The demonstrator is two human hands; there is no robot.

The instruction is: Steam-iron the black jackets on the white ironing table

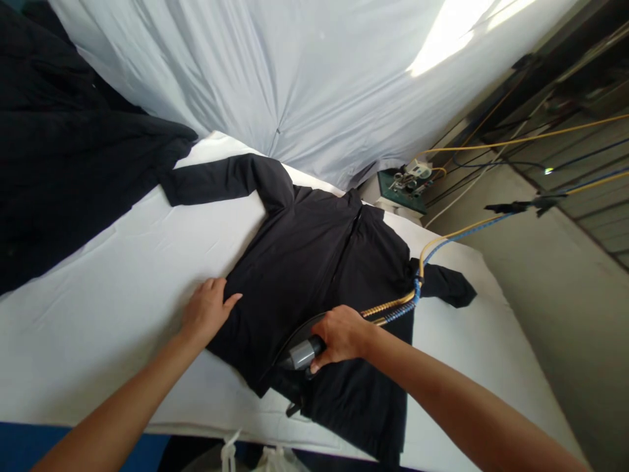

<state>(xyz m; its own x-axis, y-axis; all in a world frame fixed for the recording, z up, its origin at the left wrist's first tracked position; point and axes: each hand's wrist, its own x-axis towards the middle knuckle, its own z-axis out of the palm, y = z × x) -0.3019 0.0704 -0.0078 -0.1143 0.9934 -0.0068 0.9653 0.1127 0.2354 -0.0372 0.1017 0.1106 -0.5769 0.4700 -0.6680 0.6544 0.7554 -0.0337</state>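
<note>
A black jacket (289,262) lies spread on a white padded table, its front zip running lengthwise and its sleeves out to both sides. My right hand (341,335) is wrapped round the handle of a steam iron (302,354), which rests on the jacket's lower front. The iron's soleplate is mostly hidden by my hand and its body. At the jacket's left side edge, my left hand (211,305) lies with thumb apart from the fingers, touching the cloth; the fingertips curl partly out of sight.
Yellow and blue hoses (427,252) run from the iron up to the right. A pile of dark garments (73,170) covers the table's left end. Behind hangs a pale sheet (275,78). A green-topped box (398,190) with metal fittings stands beyond the white table (132,282).
</note>
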